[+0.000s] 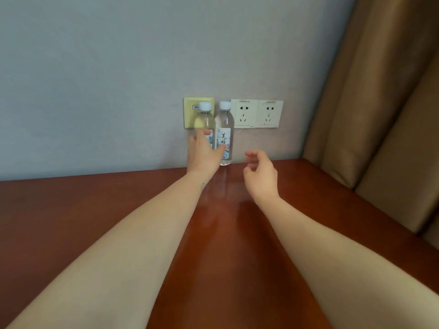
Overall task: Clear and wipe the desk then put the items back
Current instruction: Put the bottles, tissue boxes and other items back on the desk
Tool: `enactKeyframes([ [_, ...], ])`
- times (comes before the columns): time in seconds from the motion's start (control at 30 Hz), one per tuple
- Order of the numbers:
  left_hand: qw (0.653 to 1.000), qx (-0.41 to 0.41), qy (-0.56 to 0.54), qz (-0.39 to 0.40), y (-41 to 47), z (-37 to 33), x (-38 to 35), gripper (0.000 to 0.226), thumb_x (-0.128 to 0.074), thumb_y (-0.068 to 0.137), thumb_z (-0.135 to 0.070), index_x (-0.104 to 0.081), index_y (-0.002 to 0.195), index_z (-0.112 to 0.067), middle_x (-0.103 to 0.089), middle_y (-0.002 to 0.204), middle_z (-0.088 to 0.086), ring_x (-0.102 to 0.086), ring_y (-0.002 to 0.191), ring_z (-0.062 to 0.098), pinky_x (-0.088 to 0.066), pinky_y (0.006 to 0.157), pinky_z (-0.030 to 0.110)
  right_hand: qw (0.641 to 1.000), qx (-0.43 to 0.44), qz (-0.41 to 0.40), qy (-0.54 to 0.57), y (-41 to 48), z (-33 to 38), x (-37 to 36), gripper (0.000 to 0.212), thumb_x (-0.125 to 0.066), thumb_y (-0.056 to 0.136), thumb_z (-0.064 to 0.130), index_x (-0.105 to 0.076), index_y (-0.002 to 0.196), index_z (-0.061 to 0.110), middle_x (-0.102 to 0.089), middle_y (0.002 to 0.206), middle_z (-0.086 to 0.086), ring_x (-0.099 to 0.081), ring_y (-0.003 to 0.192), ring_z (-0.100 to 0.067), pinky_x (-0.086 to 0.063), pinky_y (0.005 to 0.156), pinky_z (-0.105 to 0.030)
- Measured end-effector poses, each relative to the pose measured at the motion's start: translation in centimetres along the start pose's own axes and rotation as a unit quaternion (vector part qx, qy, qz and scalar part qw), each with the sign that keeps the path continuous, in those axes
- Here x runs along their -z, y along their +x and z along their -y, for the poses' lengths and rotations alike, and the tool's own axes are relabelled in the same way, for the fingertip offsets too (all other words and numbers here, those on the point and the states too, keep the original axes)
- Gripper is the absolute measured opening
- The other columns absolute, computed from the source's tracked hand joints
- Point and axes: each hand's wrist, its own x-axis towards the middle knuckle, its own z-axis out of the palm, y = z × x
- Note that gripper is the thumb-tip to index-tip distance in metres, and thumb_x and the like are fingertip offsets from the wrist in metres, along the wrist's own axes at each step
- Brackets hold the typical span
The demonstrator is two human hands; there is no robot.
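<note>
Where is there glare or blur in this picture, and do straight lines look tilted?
Head view: a soft sheen lies on the desk in front of the right bottle; the left hand, at the left bottle, looks slightly blurred; the wide lens makes the curtain and sockets lean.
</note>
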Motion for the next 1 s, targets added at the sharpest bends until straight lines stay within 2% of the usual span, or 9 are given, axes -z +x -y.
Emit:
enactKeyframes([
  [0.07,1.000,-0.014,-0.006,0.025,-1.2,-1.5,0.0,0.039,-0.066,0.089,-0.023,-0.048,0.124,-0.015,-0.052,0.119,0.006,-0.052,0.100,0.016,-0.042,0.078,0.029,1.000,0.007,-0.012,-0.012,-0.5,0.8,2.5,0.038,-0.045,0.085,-0.004,-0.058,0.115,0.015,-0.062,0.103,0.004,-0.056,0.087,-0.012,-0.037,0.078,-0.015],
  [0.13,0.998,-0.034,-0.012,0.055,-2.6,-3.2,-0.3,0.033,-0.064,0.090,-0.019,-0.052,0.120,-0.015,-0.054,0.112,0.004,-0.051,0.096,0.014,-0.039,0.075,0.025,0.999,0.013,-0.023,-0.023,-1.3,1.3,5.1,0.037,-0.045,0.086,-0.004,-0.058,0.115,0.015,-0.061,0.101,0.005,-0.055,0.086,-0.011,-0.037,0.077,-0.017],
  [0.3,0.989,-0.084,-0.005,0.125,-6.5,-8.1,-1.5,0.026,-0.062,0.091,-0.017,-0.057,0.116,-0.015,-0.053,0.104,-0.002,-0.050,0.092,0.012,-0.040,0.079,0.023,0.997,0.015,-0.060,-0.037,-3.6,1.8,11.4,0.037,-0.045,0.085,-0.004,-0.059,0.114,0.014,-0.062,0.098,0.005,-0.056,0.086,-0.012,-0.041,0.082,-0.023],
  [0.47,0.978,-0.123,-0.009,0.170,-10.6,-13.1,-3.3,0.026,-0.063,0.091,-0.019,-0.057,0.115,-0.015,-0.055,0.103,-0.003,-0.053,0.093,0.014,-0.043,0.086,0.026,0.997,0.020,-0.063,-0.044,-6.1,2.6,17.7,0.037,-0.045,0.086,-0.004,-0.059,0.114,0.015,-0.063,0.101,0.005,-0.056,0.087,-0.010,-0.040,0.072,-0.016],
  [0.6,0.969,-0.142,-0.012,0.202,-13.9,-16.2,-4.5,0.024,-0.065,0.090,-0.017,-0.058,0.113,-0.016,-0.058,0.104,-0.001,-0.056,0.096,0.015,-0.044,0.090,0.027,0.996,0.020,-0.081,-0.043,-7.8,3.3,22.1,0.038,-0.044,0.085,-0.003,-0.061,0.113,0.016,-0.064,0.099,0.005,-0.056,0.088,-0.009,-0.047,0.081,-0.024],
  [0.7,0.963,-0.153,-0.018,0.220,-15.9,-18.0,-4.8,0.019,-0.065,0.090,-0.018,-0.056,0.106,-0.022,-0.060,0.108,0.000,-0.058,0.097,0.015,-0.044,0.085,0.024,0.995,0.007,-0.095,-0.034,-9.0,3.5,24.8,0.038,-0.043,0.086,-0.002,-0.061,0.113,0.017,-0.066,0.101,0.004,-0.056,0.084,-0.006,-0.049,0.073,-0.021],
  [0.77,0.961,-0.155,-0.020,0.228,-17.0,-18.9,-4.6,0.019,-0.064,0.090,-0.019,-0.056,0.107,-0.023,-0.060,0.109,-0.001,-0.058,0.098,0.013,-0.043,0.083,0.023,0.995,-0.007,-0.098,-0.032,-9.8,3.4,26.2,0.037,-0.044,0.088,-0.001,-0.059,0.116,0.018,-0.065,0.103,0.004,-0.054,0.079,0.001,-0.043,0.061,-0.007],
  [0.83,0.958,-0.158,-0.017,0.238,-18.0,-19.5,-4.4,0.021,-0.064,0.091,-0.019,-0.058,0.110,-0.022,-0.061,0.110,-0.001,-0.059,0.099,0.014,-0.044,0.084,0.023,0.994,-0.024,-0.102,-0.028,-10.7,3.2,27.3,0.036,-0.044,0.090,0.001,-0.059,0.118,0.018,-0.064,0.105,0.005,-0.051,0.076,0.006,-0.036,0.051,-0.002],
  [1.0,0.952,-0.167,-0.017,0.255,-19.4,-21.0,-4.2,0.021,-0.064,0.091,-0.020,-0.058,0.110,-0.023,-0.060,0.109,-0.002,-0.059,0.099,0.014,-0.047,0.088,0.026,0.991,-0.038,-0.121,-0.035,-12.2,3.0,29.6,0.035,-0.045,0.090,0.002,-0.059,0.117,0.019,-0.065,0.105,0.004,-0.051,0.077,0.006,-0.036,0.054,-0.005],
])
